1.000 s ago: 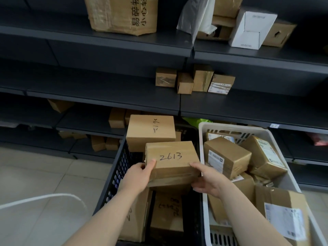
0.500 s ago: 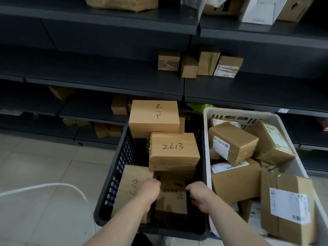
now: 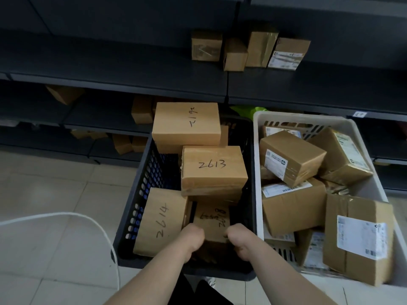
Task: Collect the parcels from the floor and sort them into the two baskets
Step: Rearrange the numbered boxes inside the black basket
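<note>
Both hands are working inside the black basket (image 3: 141,208). The left hand (image 3: 193,236) and the right hand (image 3: 239,238) are curling round the near corners of the low box (image 3: 212,217), one on each side. The fingertips are hidden beneath the knuckles, so the depth of the hold cannot be confirmed.

The low box is lying flat near the basket bottom, just beside box 2614 (image 3: 163,219) on its left. Its far end is meeting the stack that is carrying box 2613 (image 3: 213,166); whether it is passing under that stack cannot be told. The white basket (image 3: 256,172) is standing alongside the black one and is holding boxes with printed labels. The black one is holding hand-numbered boxes.

Assessment: the step in hand appears to be seating or squaring the low box.
- Both hands should be pulling or pushing evenly, so the box is not skewing against box 2614.
- Sliding is looking safer than lifting, since a raised far end could be tipping the stack above.
- The right hand is working close to the basket wall, so the knuckles are needing room there.
</note>
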The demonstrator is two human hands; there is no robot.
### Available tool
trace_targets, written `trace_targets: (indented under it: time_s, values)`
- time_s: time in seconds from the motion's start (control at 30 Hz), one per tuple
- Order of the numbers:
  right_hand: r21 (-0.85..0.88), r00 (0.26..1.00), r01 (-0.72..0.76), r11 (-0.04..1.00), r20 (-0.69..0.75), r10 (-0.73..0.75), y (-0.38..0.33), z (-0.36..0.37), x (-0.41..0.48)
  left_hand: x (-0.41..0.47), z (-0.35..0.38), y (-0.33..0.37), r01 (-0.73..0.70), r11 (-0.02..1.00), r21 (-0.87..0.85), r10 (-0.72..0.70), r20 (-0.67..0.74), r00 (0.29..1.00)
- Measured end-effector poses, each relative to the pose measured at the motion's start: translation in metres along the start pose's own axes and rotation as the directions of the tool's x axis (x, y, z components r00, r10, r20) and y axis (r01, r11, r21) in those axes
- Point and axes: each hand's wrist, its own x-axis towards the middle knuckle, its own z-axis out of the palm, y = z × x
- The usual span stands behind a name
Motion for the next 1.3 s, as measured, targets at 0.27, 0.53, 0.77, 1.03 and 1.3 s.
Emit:
trace_targets:
  time_s: [0.27,0.53,0.77,1.03,1.3]
  values:
    - [-0.043,0.999,0.045,0.998,-0.018,-0.046,-0.012,-0.007,-0.010,-0.009,-0.012,0.010,-0.034,0.999,-0.010,0.034,-0.064,0.997]
    - [-0.085,0.987,0.127,0.988,-0.092,-0.134,-0.031,-0.012,-0.026,-0.006,-0.024,0.003,-0.066,0.993,-0.096,0.042,-0.233,0.972]
    - [-0.137,0.977,0.149,0.979,-0.134,-0.167,-0.029,-0.020,-0.044,-0.015,-0.020,-0.003,-0.143,0.975,-0.167,0.103,-0.227,0.968]
    - [-0.076,0.975,0.155,0.985,-0.148,-0.165,-0.019,-0.024,-0.057,-0.024,-0.019,-0.007,-0.181,0.973,-0.143,0.144,-0.234,0.962]
    - [-0.221,0.911,0.248,0.943,-0.279,-0.305,-0.014,-0.016,-0.062,-0.022,-0.019,-0.002,-0.184,0.977,-0.106,0.152,-0.260,0.954]
